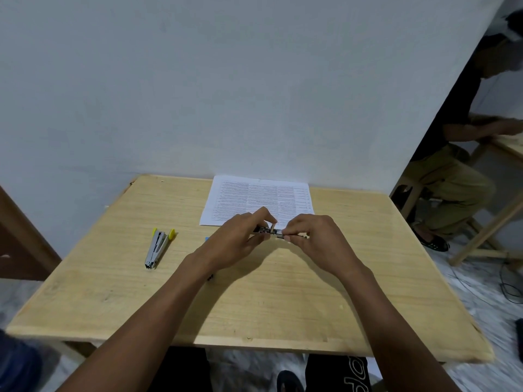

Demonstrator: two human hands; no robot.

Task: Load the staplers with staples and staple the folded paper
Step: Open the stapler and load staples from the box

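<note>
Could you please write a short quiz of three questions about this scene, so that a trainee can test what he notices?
1. True or false: the stapler with yellow ends lies untouched on the table, to the left of both hands.
2. Where is the printed paper? A) under the stapler with yellow ends B) flat at the far edge of the table, beyond the hands C) on the floor
3. Fill in: the left hand and the right hand together hold one small ____.

Key: 1 true. 2 B. 3 metal stapler.
</note>
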